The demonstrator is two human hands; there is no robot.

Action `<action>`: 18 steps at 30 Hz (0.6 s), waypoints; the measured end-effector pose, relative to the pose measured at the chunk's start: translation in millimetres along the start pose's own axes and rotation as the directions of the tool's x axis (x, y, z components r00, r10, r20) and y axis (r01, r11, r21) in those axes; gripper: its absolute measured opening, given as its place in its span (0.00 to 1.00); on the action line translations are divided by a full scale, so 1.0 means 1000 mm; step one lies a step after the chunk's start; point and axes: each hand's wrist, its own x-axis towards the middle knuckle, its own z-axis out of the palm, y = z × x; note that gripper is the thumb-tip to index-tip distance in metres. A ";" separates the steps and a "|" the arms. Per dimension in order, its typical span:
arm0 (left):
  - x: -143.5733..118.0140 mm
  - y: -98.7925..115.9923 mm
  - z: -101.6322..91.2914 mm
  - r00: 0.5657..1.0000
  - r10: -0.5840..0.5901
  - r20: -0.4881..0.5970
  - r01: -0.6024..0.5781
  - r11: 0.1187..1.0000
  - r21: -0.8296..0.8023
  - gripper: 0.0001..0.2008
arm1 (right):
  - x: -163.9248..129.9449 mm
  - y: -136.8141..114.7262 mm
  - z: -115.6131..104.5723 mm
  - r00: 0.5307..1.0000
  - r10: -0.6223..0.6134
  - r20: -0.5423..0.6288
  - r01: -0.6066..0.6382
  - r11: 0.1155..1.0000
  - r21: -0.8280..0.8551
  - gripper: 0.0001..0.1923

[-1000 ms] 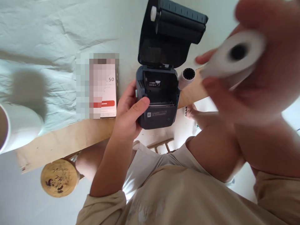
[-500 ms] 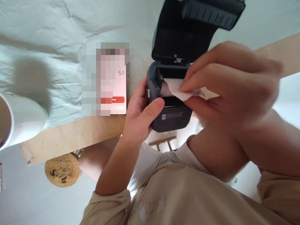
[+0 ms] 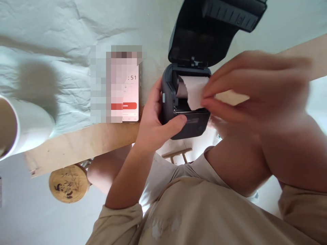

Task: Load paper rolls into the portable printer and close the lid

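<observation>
A small dark label printer (image 3: pixel 187 127) is held over the table's front edge, its hinged lid (image 3: pixel 201 37) swung up and back. My left hand (image 3: pixel 155 122) wraps the printer's left side, thumb lying across the front. Inside the bay sits a roll of white paper, with a torn-edged loose end (image 3: pixel 195 90) coming out of it. My right hand (image 3: pixel 245 92), smeared by motion, pinches the right side of that paper end between thumb and fingers. Part of the roll is hidden behind the loose paper.
A phone (image 3: pixel 130 92), partly pixelated, lies left of the printer on the pale wrinkled cloth (image 3: pixel 76 20). A white cup (image 3: pixel 33 131) stands at the far left. Below the wooden table edge (image 3: pixel 84 139) is a round wooden stool (image 3: pixel 68 183).
The paper end has been drawn toward the printer's front and now hangs flatter over the bay. My left thumb has slid down onto the front face. The printer has shifted slightly.
</observation>
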 end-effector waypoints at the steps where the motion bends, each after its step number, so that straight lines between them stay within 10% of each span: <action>1: 0.000 0.001 0.000 1.000 -0.007 -0.008 0.007 1.000 0.002 0.29 | -0.001 0.001 0.001 0.994 -0.106 0.005 0.106 0.990 -0.090 0.05; 5: 0.002 0.001 0.000 1.000 -0.016 -0.018 0.016 1.000 0.015 0.29 | -0.007 0.003 0.007 0.959 -0.284 -0.009 0.272 0.927 -0.256 0.08; 12: 0.002 -0.001 -0.002 0.999 0.010 0.044 -0.010 1.000 0.018 0.30 | -0.008 -0.002 0.003 0.994 0.020 0.103 0.015 0.944 -0.329 0.08; 18: 0.003 -0.009 -0.006 0.996 0.025 0.082 -0.026 1.000 0.010 0.35 | -0.004 0.002 -0.001 0.988 -0.018 0.157 0.057 0.966 -0.251 0.08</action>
